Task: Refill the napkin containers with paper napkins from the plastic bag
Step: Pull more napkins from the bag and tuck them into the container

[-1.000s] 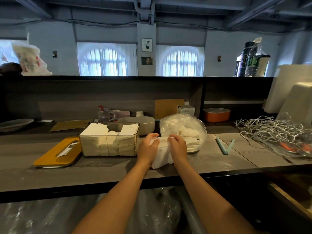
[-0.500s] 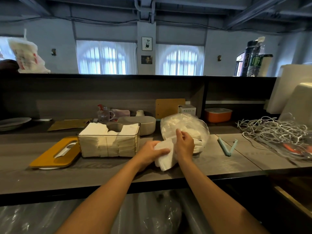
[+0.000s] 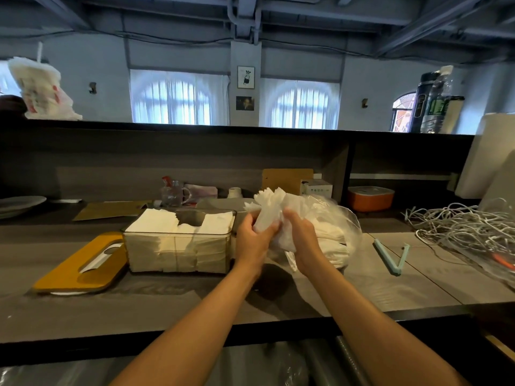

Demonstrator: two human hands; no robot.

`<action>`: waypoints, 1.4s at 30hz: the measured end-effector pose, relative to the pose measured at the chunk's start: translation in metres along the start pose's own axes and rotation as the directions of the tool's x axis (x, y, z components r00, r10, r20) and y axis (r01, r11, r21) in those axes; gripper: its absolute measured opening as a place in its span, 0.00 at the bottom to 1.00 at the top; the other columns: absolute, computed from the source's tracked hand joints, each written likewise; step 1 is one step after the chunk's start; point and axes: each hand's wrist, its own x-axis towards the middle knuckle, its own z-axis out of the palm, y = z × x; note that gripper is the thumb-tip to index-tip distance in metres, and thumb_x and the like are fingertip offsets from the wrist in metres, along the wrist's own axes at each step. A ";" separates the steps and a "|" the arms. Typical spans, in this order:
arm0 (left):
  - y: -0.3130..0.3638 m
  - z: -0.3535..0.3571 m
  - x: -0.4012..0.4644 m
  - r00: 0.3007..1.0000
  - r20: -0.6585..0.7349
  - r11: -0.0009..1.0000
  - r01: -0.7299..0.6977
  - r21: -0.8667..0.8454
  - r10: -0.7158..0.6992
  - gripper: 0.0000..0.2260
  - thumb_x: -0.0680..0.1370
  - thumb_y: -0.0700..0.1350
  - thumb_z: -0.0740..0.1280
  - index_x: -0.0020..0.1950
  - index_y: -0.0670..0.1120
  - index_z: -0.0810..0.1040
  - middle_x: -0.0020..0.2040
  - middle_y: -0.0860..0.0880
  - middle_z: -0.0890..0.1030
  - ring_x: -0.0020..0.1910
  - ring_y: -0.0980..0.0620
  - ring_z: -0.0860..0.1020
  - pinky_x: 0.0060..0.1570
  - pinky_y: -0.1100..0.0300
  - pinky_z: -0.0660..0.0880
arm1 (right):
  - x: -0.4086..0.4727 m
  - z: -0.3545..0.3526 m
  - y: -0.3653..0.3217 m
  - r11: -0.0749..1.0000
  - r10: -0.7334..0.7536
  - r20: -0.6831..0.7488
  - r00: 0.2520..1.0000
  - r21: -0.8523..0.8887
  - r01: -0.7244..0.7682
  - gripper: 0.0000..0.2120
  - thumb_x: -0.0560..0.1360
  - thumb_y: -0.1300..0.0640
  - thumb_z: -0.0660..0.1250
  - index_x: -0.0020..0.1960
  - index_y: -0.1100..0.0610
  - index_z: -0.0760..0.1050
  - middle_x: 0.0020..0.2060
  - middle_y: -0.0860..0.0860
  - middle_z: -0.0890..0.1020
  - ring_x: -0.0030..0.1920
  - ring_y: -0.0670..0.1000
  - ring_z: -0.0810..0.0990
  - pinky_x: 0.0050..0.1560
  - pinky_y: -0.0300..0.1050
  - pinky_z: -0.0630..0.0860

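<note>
A stack of white paper napkins (image 3: 269, 208) is held upright above the counter, its top edges fanned out. My left hand (image 3: 252, 240) grips it from the left and my right hand (image 3: 302, 239) grips it from the right. Just behind and to the right lies the clear plastic bag (image 3: 337, 227) with more napkins inside. To the left stands a clear napkin container (image 3: 178, 246), open at the top and holding white napkins, with a gap in the middle. Its yellow lid (image 3: 80, 267) lies flat on the counter further left.
A light-blue clip (image 3: 390, 259) lies on the counter right of the bag. A tangle of white cable (image 3: 462, 227) fills the far right. At the back stand an orange container (image 3: 370, 197), a grey napkin box (image 3: 220, 204) and a glass mug (image 3: 174, 192). A plate (image 3: 19, 204) sits far left.
Both hands have lifted the napkin stack off the counter, out of the bag's mouth, and turned it upright; it now sits higher and slightly left of where it lay.
</note>
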 end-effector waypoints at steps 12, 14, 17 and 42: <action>-0.028 -0.004 0.024 0.904 0.301 0.862 0.396 -0.316 -0.304 0.18 0.80 0.53 0.64 0.69 0.49 0.75 0.61 0.43 0.82 0.60 0.44 0.80 0.62 0.45 0.76 | 0.029 0.004 0.021 0.999 -0.033 0.059 0.998 -0.002 0.033 0.12 0.79 0.46 0.65 0.59 0.51 0.74 0.47 0.49 0.81 0.46 0.49 0.82 0.39 0.41 0.78; -0.028 -0.003 0.023 0.880 0.342 0.828 0.444 -0.341 -0.331 0.17 0.82 0.52 0.62 0.68 0.50 0.75 0.61 0.43 0.82 0.61 0.44 0.80 0.61 0.45 0.77 | 0.030 0.007 0.021 0.997 -0.012 0.038 0.999 -0.080 0.015 0.17 0.79 0.43 0.63 0.63 0.52 0.73 0.49 0.49 0.80 0.50 0.51 0.81 0.46 0.46 0.80; -0.033 -0.004 0.025 0.858 0.344 0.821 0.485 -0.302 -0.380 0.16 0.82 0.51 0.61 0.68 0.49 0.75 0.60 0.43 0.82 0.59 0.43 0.81 0.56 0.47 0.79 | 0.030 0.007 0.021 0.994 0.083 0.065 0.994 -0.070 -0.079 0.21 0.79 0.41 0.62 0.66 0.52 0.71 0.52 0.52 0.79 0.53 0.55 0.80 0.56 0.56 0.79; -0.032 -0.017 0.027 0.899 0.059 0.878 0.436 -0.198 -0.433 0.16 0.79 0.43 0.69 0.66 0.43 0.76 0.55 0.45 0.83 0.55 0.45 0.81 0.55 0.47 0.80 | 0.024 -0.015 0.014 0.975 0.215 0.139 0.967 0.021 -0.220 0.24 0.72 0.58 0.74 0.66 0.57 0.72 0.57 0.57 0.79 0.56 0.60 0.79 0.51 0.58 0.81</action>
